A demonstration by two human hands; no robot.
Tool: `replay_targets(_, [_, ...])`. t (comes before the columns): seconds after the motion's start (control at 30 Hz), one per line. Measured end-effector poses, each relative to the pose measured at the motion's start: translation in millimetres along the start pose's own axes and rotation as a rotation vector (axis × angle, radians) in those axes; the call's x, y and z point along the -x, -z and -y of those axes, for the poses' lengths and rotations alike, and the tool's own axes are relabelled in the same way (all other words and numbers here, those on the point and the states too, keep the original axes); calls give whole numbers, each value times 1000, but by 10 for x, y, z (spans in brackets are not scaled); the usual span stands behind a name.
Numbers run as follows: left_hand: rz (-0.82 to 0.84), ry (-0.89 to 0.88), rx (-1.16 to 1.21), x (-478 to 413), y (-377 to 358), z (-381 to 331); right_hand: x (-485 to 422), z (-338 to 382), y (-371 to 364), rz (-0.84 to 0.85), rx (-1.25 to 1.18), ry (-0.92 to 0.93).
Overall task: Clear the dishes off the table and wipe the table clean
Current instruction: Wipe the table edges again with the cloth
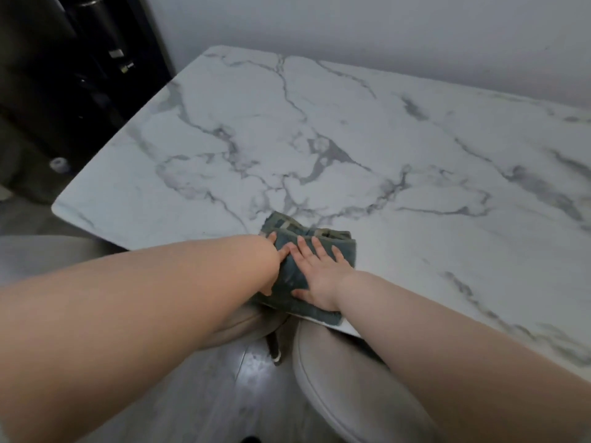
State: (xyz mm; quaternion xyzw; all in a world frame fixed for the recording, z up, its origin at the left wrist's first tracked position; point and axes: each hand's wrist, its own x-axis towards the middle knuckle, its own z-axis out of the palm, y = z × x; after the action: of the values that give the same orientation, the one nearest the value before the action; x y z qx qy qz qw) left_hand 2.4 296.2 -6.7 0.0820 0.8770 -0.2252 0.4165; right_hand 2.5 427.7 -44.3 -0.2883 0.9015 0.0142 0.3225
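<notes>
A folded dark teal cloth (295,270) lies at the near edge of the white marble table (351,148). My right hand (319,273) lies flat on the cloth with its fingers spread and straight. My left hand (275,266) rests against the cloth's left side; my forearm hides most of it, and only some fingertips show on the cloth. No dishes show on the visible part of the tabletop.
Two grey upholstered chairs (348,385) stand below the table's near edge, one under each arm, with a dark chair leg (273,346) between them. Dark furniture (64,75) stands beyond the table's left end. A plain wall runs behind the table.
</notes>
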Motion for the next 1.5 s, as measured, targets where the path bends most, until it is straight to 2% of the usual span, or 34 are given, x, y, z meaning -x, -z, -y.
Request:
replay_targets(0.2, [-15,-71,87,-70,-79,-43,107,-87,-61,0,-33,-28])
replay_targets(0.33, [-113,-98,31,-219,-77,183,-69,36,40,-9,-94,-102])
replay_targets(0.43, [-164,-110,-70,-364,-58,504,-326,110,186,-25,-109,-104])
replay_targets(0.63, [-81,-59,-75,-462,-233,1374,-991,571,576,-51,-40,4])
replay_targets(0.87, [-25,64,-25,-566,-557,2339,-1734,1333,943,-73,-72,125])
replay_targets(1.0, [-122,-22,11,-556,-589,2212,-1592,1069,910,-95,-21,185])
replay_targets(1.13, [-133,-142,95,-633,-608,2035,-1398,900,816,-80,49,113])
replay_targets(1.3, [-127,-173,53,-706,-825,2654,-1704,1569,915,-59,20,50])
replay_targets(1.5, [-97,-103,-48,-690,-1416,4067,-2641,2851,1240,-91,21,109])
